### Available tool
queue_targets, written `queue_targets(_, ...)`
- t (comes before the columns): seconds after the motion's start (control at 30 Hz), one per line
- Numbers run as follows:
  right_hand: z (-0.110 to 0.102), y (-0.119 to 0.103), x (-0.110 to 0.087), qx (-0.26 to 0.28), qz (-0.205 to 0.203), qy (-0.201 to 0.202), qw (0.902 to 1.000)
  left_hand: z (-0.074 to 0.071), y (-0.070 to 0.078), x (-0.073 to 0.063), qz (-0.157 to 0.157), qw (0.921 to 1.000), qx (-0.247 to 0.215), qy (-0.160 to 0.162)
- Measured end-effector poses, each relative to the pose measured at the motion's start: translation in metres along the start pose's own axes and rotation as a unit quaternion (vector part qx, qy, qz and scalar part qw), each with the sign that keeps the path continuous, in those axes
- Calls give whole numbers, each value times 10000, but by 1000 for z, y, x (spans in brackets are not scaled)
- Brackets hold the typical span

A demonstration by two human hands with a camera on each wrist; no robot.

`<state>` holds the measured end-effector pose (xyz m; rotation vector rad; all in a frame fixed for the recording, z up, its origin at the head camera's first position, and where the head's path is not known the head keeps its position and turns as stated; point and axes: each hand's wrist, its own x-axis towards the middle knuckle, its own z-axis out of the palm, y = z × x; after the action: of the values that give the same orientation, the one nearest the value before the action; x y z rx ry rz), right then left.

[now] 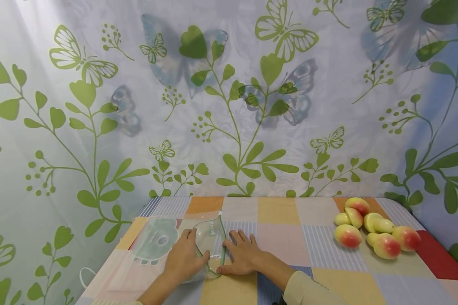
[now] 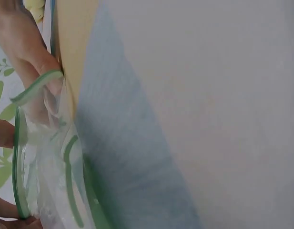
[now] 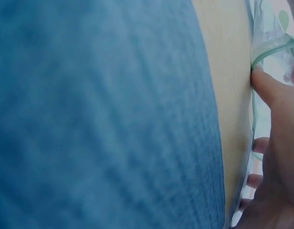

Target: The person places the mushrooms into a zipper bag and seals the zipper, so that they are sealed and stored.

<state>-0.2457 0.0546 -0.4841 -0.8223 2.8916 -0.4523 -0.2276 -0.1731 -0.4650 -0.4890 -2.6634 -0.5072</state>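
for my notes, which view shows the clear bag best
Head: it shows more of the clear bag and its green rim, despite the left hand covering some. Left wrist shows only the rimmed end close up; right wrist, a sliver at right.

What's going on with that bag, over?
Left hand holds clear bag. Right hand touches its green rim; mouth gaping. Yellow-red fruit off right, clear of bag.

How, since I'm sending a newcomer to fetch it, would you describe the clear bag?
On the patchwork cloth, look left of the fruit. There, the person's left hand and right hand both touch the clear bag. Its see-through plastic and green-edged opening set it apart from the solid, rounded red-and-yellow fruit.
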Motion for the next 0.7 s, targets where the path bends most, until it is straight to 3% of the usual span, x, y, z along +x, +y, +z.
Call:
queue_targets(0.23,1,1,0,-63,-42,23,10000,-2,8,-5,-124,9995,-108,-265)
queue_targets(0.43,1,2,0,-95,-18,22,10000,-9,13,-7,218,9997,-46,-122)
queue_targets(0.53,2,2,1,-96,-7,18,10000,-12,13,-7,224,9996,35,-193)
queue_targets(0.7,3,3,1,-95,-12,16,10000,-15,8,-6,210,9981,-394,-415)
